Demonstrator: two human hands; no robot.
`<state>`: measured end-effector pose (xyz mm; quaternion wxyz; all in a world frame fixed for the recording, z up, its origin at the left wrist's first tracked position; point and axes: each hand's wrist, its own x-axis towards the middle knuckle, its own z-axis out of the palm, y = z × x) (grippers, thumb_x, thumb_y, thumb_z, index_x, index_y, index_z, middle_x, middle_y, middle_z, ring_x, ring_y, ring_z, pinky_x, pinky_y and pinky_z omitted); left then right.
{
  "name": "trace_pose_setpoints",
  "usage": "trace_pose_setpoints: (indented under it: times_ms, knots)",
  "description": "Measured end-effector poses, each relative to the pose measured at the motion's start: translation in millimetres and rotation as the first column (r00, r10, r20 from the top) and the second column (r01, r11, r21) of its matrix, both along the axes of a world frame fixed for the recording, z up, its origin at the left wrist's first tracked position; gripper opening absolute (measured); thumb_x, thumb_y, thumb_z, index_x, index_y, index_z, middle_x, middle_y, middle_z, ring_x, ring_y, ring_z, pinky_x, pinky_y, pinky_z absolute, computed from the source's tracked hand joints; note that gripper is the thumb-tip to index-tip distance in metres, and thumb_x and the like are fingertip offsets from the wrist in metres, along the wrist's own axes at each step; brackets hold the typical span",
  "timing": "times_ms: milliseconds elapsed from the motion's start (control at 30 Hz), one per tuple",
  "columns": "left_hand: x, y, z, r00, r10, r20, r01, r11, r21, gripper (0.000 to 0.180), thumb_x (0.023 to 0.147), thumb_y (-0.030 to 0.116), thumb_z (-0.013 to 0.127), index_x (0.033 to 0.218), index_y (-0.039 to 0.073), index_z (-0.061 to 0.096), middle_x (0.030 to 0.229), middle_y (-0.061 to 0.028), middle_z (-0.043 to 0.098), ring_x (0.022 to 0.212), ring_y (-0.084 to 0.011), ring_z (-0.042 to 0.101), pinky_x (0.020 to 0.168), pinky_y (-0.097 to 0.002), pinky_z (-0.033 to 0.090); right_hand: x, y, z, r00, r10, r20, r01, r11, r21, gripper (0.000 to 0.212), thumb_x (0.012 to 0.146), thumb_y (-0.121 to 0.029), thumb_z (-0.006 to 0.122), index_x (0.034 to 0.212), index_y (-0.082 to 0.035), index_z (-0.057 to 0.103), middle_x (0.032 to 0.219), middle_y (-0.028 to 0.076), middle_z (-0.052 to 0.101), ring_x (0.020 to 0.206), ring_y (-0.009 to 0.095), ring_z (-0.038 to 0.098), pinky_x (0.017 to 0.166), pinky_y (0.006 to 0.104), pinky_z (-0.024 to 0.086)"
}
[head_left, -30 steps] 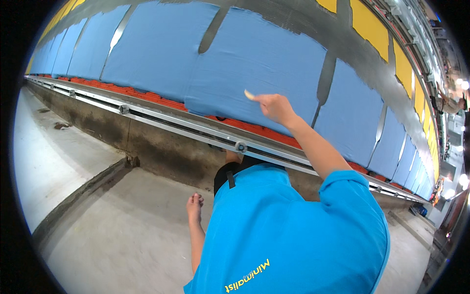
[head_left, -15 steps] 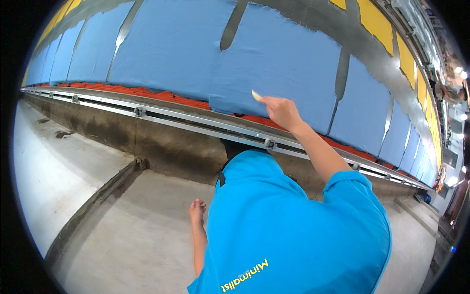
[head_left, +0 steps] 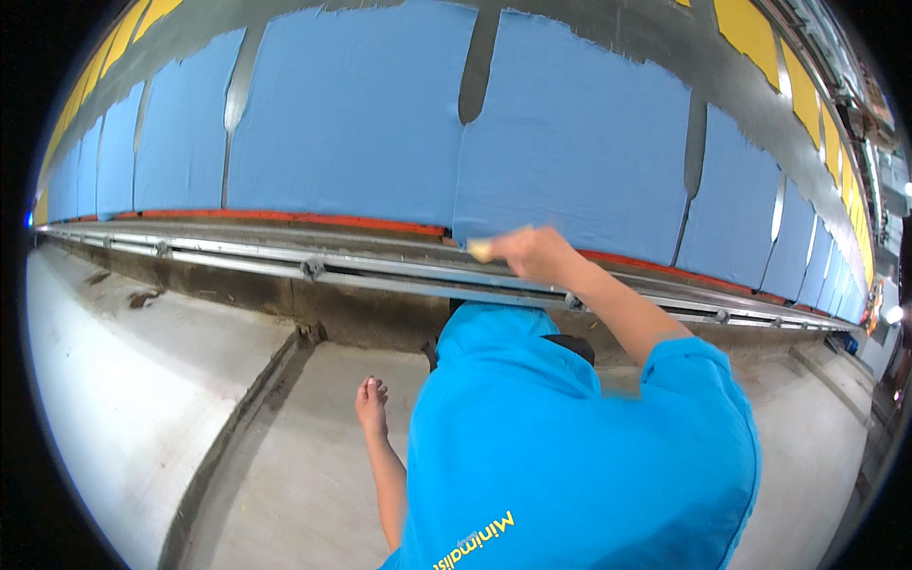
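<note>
Field notes, head view: my right hand (head_left: 540, 255) is raised and stretched out to the lower edge of the blue fabric panel (head_left: 570, 142) directly ahead, closed around a small pale object (head_left: 483, 249) whose tip pokes out toward the left; it is motion-blurred, so I can't tell whether it is chalk, a scraper or something else. The hand sits right where the blue cloth meets the orange-red strip (head_left: 285, 217) along its bottom, just above the metal rails (head_left: 237, 261), which suggests the pale tip is being kept against that hem line. My left hand (head_left: 370, 404) hangs low beside my body, well apart from the right, fingers loose and holding nothing, over the concrete floor (head_left: 142, 380); I judge it is left free simply for balance while the other arm reaches. The blue panel is 1 of a long row stretched flat side by side, with narrow grey gaps (head_left: 478, 66) between sheets, edges slightly ragged, surface smooth and matte. Yellow panels (head_left: 750, 28) show above at the upper right. A shallow channel (head_left: 247, 408) runs through the floor at the left.
</note>
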<state>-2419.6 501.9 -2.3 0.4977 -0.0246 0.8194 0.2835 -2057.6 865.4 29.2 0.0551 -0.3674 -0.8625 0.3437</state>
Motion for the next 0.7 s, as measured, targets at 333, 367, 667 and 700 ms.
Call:
trace_pose_setpoints:
  times_ms: [333, 367, 667, 700]
  knots:
    - [-36, 55, -11, 0.988, -0.121, 0.093, 0.124, 0.992, -0.032, 0.049, 0.101, 0.036, 0.060, 0.136, 0.002, 0.055, 0.118, -0.0090, 0.066, 0.100, -0.0170, 0.063, 0.085, -0.0304, 0.051, 40, 245, 27, 0.726, -0.679, -0.108, 0.663, 0.650, 0.371, 0.031, 0.089, -0.011, 0.056, 0.115, -0.010, 0.073, 0.094, 0.018, 0.072, 0.081, 0.035, 0.070, 0.069, 0.0397, 0.054]
    - [-37, 52, -11, 0.989, -0.114, 0.099, 0.118, 0.992, -0.038, 0.049, 0.101, 0.036, 0.060, 0.135, 0.001, 0.055, 0.117, -0.0088, 0.066, 0.100, -0.0170, 0.064, 0.085, -0.0302, 0.051, 30, 261, 24, 0.769, -0.622, -0.148, 0.619, 0.664, 0.420, 0.030, 0.090, -0.011, 0.056, 0.115, -0.010, 0.073, 0.093, 0.017, 0.072, 0.082, 0.035, 0.070, 0.069, 0.0396, 0.054]
    - [-68, 30, -7, 0.972, -0.204, 0.116, 0.219, 0.967, -0.133, 0.049, 0.102, 0.036, 0.058, 0.135, 0.001, 0.058, 0.115, -0.0077, 0.067, 0.101, -0.0186, 0.065, 0.083, -0.0320, 0.050, -113, 273, 15, 0.856, -0.442, -0.269, 0.508, 0.816, 0.275, 0.028, 0.092, -0.012, 0.055, 0.113, -0.010, 0.073, 0.098, 0.014, 0.073, 0.085, 0.035, 0.069, 0.072, 0.0421, 0.056]
    - [-76, 28, -10, 0.969, -0.216, 0.124, 0.231, 0.965, -0.122, 0.048, 0.102, 0.036, 0.058, 0.134, 0.000, 0.059, 0.114, -0.0075, 0.067, 0.100, -0.0182, 0.065, 0.083, -0.0318, 0.050, -135, 276, 11, 0.878, -0.364, -0.311, 0.457, 0.830, 0.321, 0.028, 0.092, -0.012, 0.055, 0.113, -0.010, 0.072, 0.099, 0.014, 0.073, 0.084, 0.035, 0.069, 0.072, 0.0428, 0.056]
